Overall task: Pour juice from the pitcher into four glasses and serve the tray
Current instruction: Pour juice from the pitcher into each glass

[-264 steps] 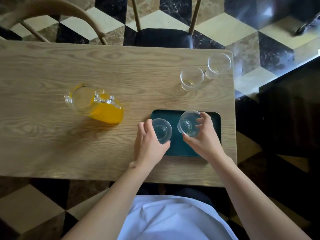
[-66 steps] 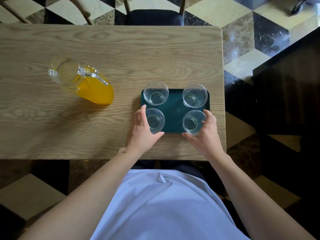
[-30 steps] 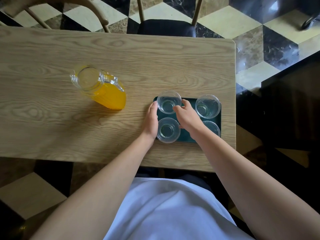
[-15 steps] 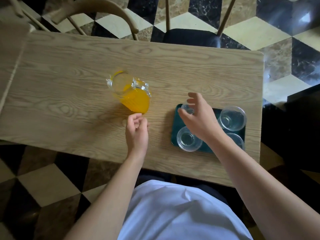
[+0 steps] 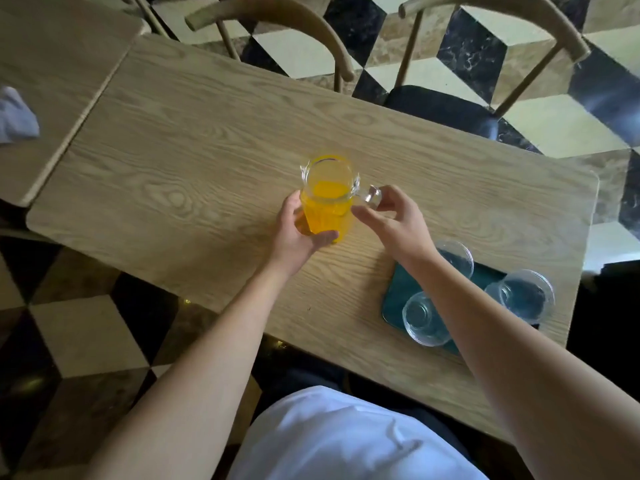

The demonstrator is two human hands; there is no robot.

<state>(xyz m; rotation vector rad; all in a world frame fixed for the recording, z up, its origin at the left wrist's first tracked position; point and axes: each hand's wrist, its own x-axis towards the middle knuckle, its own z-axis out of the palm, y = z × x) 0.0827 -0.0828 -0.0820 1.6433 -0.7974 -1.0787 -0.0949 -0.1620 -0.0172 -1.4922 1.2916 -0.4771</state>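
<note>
The left hand (image 5: 294, 233) wraps round the pitcher (image 5: 327, 199) of orange juice, mid table (image 5: 180, 174), w/ the right hand (image 5: 391, 220) pinching its clear handle, & the glasses (image 5: 424, 318) sit empty on the green tray (image 5: 398, 292) nearby.

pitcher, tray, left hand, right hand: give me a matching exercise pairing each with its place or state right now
Things:
1. pitcher
2. tray
3. left hand
4. right hand

States:
a. at the clear handle
b. holds orange juice
c. wrapped round the pitcher's body
d. dark green, carrying empty glasses

Pairs: 1-b, 2-d, 3-c, 4-a
</note>
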